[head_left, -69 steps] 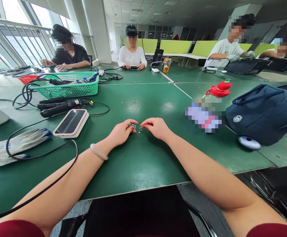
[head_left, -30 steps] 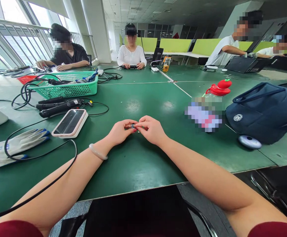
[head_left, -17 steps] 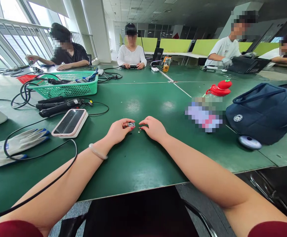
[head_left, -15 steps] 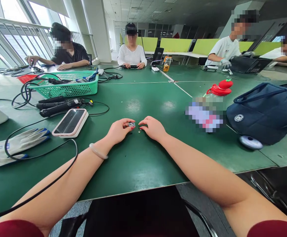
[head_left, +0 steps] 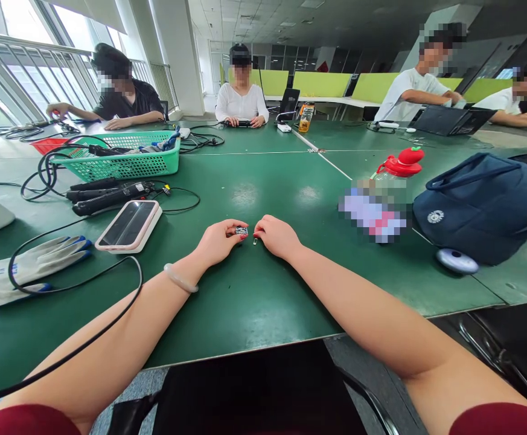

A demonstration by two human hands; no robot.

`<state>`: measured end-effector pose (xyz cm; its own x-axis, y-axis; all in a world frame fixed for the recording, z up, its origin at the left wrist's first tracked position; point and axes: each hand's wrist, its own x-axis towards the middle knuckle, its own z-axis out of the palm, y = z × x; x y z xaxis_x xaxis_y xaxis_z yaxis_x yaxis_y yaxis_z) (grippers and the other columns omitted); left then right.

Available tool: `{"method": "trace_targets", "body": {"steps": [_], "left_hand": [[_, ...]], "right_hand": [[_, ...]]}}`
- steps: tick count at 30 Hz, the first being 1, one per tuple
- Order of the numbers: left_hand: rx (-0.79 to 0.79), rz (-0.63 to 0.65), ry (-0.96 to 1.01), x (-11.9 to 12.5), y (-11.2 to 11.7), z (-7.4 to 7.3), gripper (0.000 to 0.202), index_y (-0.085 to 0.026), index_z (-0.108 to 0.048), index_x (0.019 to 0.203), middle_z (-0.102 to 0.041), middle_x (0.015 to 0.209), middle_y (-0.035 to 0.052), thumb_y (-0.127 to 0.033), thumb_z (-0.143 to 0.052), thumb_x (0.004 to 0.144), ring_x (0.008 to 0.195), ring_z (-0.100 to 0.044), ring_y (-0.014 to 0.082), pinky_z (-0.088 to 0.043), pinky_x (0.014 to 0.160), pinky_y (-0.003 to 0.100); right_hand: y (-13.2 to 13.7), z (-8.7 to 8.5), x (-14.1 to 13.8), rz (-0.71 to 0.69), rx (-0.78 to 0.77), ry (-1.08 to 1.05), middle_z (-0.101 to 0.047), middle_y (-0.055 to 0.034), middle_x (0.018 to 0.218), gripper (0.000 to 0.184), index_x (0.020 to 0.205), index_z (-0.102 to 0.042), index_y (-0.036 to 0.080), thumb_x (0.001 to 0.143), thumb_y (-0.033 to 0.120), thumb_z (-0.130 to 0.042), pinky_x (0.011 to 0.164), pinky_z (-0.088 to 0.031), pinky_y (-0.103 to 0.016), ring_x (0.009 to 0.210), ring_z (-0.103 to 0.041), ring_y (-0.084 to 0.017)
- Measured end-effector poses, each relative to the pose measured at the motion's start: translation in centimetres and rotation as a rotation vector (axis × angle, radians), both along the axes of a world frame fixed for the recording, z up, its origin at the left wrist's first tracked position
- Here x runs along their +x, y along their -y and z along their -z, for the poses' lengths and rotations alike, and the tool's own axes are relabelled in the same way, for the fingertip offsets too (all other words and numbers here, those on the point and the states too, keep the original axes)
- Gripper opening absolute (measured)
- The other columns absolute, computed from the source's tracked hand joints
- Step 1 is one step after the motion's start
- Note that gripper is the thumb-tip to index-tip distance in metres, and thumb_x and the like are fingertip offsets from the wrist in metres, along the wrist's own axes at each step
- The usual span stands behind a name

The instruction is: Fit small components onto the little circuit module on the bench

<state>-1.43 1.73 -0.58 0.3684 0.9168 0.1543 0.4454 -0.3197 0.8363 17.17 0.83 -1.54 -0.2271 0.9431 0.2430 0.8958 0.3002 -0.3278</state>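
Observation:
My left hand [head_left: 221, 240] is closed in a pinch on a small circuit board [head_left: 241, 231], dark with pale markings, just above the green table [head_left: 245, 302]. Facing it, a short gap away, is my right hand [head_left: 276, 233], its thumb and fingers drawn together. A tiny silver piece [head_left: 255, 241] with a rectangular outline shows right at the right fingertips, on their lower side. Its exact kind is too small to make out. Both forearms reach in over the front table edge.
Left: a phone [head_left: 130, 226], work gloves [head_left: 32, 266], a black cable [head_left: 140, 284], black handheld devices [head_left: 109, 196] and a green basket [head_left: 154, 162]. Right: a red-capped bottle [head_left: 401, 166] and a navy bag [head_left: 480, 205]. Several people sit around the far side.
My right thumb and fingers have closed together at the silver piece. The left hand still holds the circuit board. At the far right, a co-worker's hands have moved behind a black box.

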Motion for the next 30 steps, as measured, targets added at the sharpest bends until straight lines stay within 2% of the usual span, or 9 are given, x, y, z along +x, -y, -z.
{"method": "trace_targets", "body": {"steps": [3, 7, 12, 16, 19, 24, 30], "left_hand": [[-0.001, 0.001, -0.039, 0.0, 0.1, -0.2, 0.033, -0.021, -0.067, 0.104, -0.071, 0.077, 0.0026, -0.035, -0.063, 0.073, 0.075, -0.065, 0.0178, -0.049, 0.077, 0.031], [-0.005, 0.002, -0.098, 0.1, 0.2, -0.4, 0.035, -0.021, -0.066, 0.106, -0.070, 0.076, 0.0017, -0.037, -0.061, 0.075, 0.074, -0.064, 0.0177, -0.048, 0.075, 0.031], [-0.001, 0.021, -0.101, 0.2, 0.5, -0.7, 0.034, -0.021, -0.066, 0.104, -0.068, 0.074, 0.0004, -0.037, -0.062, 0.074, 0.072, -0.062, 0.0168, -0.047, 0.075, 0.031], [-0.019, 0.059, -0.043, 0.5, 0.8, -0.9, 0.035, -0.019, -0.067, 0.102, -0.070, 0.082, 0.0020, -0.033, -0.064, 0.070, 0.077, -0.063, 0.0169, -0.048, 0.078, 0.030], [-0.012, 0.089, -0.003, 0.6, 0.8, -1.0, 0.033, -0.018, -0.067, 0.098, -0.070, 0.086, 0.0031, -0.033, -0.066, 0.068, 0.080, -0.063, 0.0177, -0.048, 0.081, 0.032], [-0.085, 0.146, 0.059, 0.5, 0.8, -1.0, 0.033, -0.017, -0.067, 0.097, -0.069, 0.081, 0.0023, -0.032, -0.067, 0.067, 0.078, -0.063, 0.0173, -0.049, 0.079, 0.032], [-0.126, 0.112, 0.141, 0.5, 0.6, -0.8, 0.036, -0.016, -0.065, 0.101, -0.071, 0.085, 0.0042, -0.032, -0.068, 0.069, 0.081, -0.065, 0.0180, -0.049, 0.080, 0.033]], "right_hand": [[-0.1, 0.2, 0.0, 0.031, 0.009, 0.030, -0.059, -0.0033, 0.093, 0.018, 0.082, -0.064, 0.020, 0.091, 0.028, -0.052, 0.062, -0.037, -0.026, 0.074, -0.055, -0.014], [-0.1, 0.3, 0.2, 0.023, 0.027, 0.015, -0.058, -0.0041, 0.092, 0.018, 0.080, -0.062, 0.019, 0.092, 0.023, -0.049, 0.063, -0.038, -0.026, 0.072, -0.054, -0.014], [0.9, -0.3, -0.1, -0.111, 0.187, -0.170, -0.058, -0.0036, 0.092, 0.015, 0.082, -0.061, 0.018, 0.091, 0.021, -0.049, 0.069, -0.041, -0.025, 0.077, -0.054, -0.014], [1.7, -0.9, -0.6, -0.207, 0.294, -0.217, -0.058, -0.0043, 0.092, 0.015, 0.084, -0.061, 0.018, 0.091, 0.021, -0.048, 0.072, -0.042, -0.024, 0.079, -0.054, -0.014], [1.9, -1.0, -0.8, -0.235, 0.297, -0.183, -0.059, -0.0041, 0.094, 0.015, 0.087, -0.062, 0.019, 0.092, 0.021, -0.048, 0.074, -0.042, -0.024, 0.081, -0.054, -0.014], [2.2, -1.3, -0.8, -0.235, 0.264, -0.150, -0.059, -0.0043, 0.095, 0.016, 0.089, -0.063, 0.020, 0.092, 0.023, -0.048, 0.076, -0.041, -0.024, 0.085, -0.055, -0.015], [2.4, -1.5, -0.5, -0.208, 0.261, -0.296, -0.059, -0.0031, 0.094, 0.013, 0.091, -0.064, 0.019, 0.090, 0.021, -0.051, 0.073, -0.043, -0.023, 0.078, -0.055, -0.012]]}}
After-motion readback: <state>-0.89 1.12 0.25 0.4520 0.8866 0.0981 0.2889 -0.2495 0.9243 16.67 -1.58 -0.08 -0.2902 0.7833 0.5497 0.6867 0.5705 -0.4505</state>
